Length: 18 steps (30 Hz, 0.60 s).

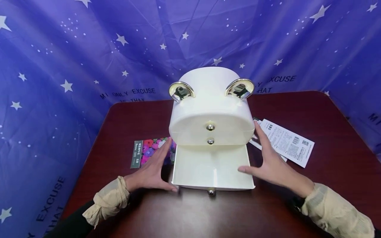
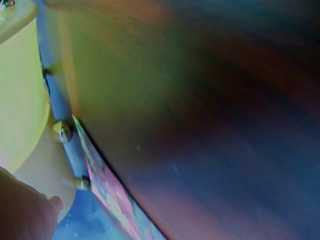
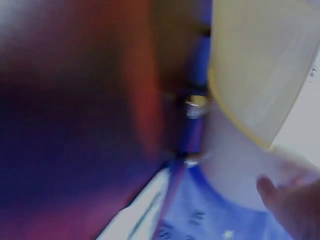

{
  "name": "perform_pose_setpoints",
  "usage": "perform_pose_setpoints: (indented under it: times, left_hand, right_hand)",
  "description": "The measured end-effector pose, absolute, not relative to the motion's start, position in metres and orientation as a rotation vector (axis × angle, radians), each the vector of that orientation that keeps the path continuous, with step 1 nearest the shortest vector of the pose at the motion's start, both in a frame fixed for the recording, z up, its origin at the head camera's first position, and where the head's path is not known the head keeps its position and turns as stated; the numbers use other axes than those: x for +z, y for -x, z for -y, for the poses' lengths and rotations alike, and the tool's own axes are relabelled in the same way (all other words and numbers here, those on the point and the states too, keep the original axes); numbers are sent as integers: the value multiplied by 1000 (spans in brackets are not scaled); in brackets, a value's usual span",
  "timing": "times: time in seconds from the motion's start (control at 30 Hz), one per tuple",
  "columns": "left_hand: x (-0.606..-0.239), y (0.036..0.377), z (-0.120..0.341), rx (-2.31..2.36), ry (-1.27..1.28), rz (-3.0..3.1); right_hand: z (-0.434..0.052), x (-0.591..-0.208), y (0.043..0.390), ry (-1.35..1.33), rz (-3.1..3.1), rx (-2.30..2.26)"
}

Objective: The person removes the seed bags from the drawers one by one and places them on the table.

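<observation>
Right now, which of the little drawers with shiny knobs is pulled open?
The bottom drawer is the open one. It sticks out toward the person, empty inside, with its knob at the front edge. The two drawers above it, knobs and, are closed flush.

Between the fingers [image 1: 166, 150] of both hands: glossy cream plastic cabinet [image 1: 210, 109] and its smooth open drawer [image 1: 210, 167], with polished metal knobs [image 1: 210, 127] and mirror-bright gold ears [image 1: 181, 91]. Beneath the fingers, lacquered dark wood table [image 1: 312, 109]; beside them, matt printed paper [image 1: 287, 142]; behind, creased cloth backdrop [image 1: 59, 49].
</observation>
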<state>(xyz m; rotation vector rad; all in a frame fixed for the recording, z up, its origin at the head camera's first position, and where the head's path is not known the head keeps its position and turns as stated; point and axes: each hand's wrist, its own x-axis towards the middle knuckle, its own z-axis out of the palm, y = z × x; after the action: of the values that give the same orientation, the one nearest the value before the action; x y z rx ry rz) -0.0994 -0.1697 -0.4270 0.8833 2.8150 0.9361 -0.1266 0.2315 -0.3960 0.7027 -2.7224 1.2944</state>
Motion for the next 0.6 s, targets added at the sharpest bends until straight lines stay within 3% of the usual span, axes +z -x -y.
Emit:
perform_pose_setpoints:
  times: [0.27, 0.6]
  left_hand:
    - [-428, 102, 168, 1163, -837, -2710]
    - [-426, 102, 161, 1238, -811, -2714]
  right_hand:
    - [-249, -406, 120, -1010, 2816, 1307]
    - [-249, -400, 113, -926, 2800, 1267]
